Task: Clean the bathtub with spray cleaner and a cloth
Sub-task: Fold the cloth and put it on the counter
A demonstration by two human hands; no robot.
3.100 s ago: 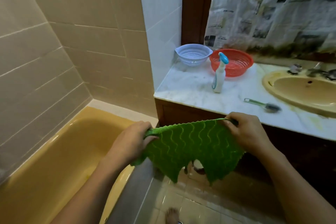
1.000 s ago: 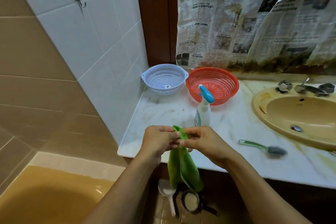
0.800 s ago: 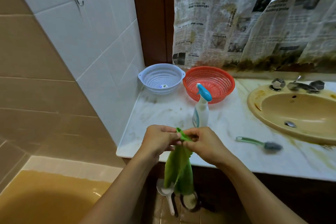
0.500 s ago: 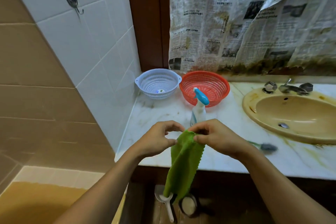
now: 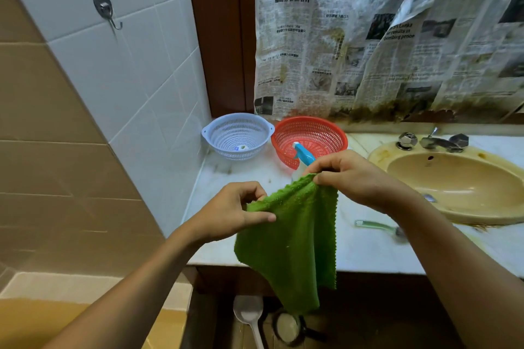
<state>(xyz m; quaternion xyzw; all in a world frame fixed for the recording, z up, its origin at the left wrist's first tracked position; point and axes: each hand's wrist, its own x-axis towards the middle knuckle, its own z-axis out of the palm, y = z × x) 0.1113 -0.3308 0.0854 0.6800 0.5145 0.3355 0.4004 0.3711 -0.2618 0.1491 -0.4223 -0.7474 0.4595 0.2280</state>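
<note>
A green cloth (image 5: 289, 246) hangs folded in front of the marble counter (image 5: 368, 252). My left hand (image 5: 229, 214) pinches its upper left edge. My right hand (image 5: 354, 178) pinches the upper right corner a little higher. The spray bottle (image 5: 303, 156) with a blue trigger head stands on the counter just behind my right hand, its white body mostly hidden. Only a corner of the yellow bathtub (image 5: 25, 320) shows at the bottom left.
A pale blue colander (image 5: 238, 136) and a red colander (image 5: 310, 134) sit at the counter's back. A yellow sink (image 5: 453, 187) with taps lies to the right, a green-handled brush (image 5: 377, 227) before it. Newspaper covers the mirror. A white scoop (image 5: 249, 317) lies on the floor below.
The view turned from the bathtub to the counter. My hands brought the spread cloth together into a fold, then raised it and drew its top edge slightly apart.
</note>
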